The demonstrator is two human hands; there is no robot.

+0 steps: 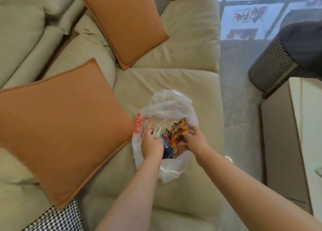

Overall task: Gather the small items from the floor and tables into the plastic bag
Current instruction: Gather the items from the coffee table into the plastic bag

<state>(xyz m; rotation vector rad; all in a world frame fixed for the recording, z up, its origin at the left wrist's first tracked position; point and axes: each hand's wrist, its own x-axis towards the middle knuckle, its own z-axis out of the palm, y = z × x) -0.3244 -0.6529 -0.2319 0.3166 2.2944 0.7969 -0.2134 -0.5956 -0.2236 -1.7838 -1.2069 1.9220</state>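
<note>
Both hands reached into the white plastic bag (167, 107) lying open on the beige sofa seat (174, 81). The left hand (152, 143) pinched a small pale wrapper (156, 130), and the right hand (196, 138) had its fingers curled on an orange snack packet (179, 132) at the bag's mouth.

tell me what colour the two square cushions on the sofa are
Burnt orange, both cushions; clearest in the head view.

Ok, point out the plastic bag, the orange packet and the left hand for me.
plastic bag (171, 107): head view, bare upper wall of the bag.
orange packet (179, 129): head view, middle of its printed face.
left hand (152, 144): head view, back of the hand.
</note>
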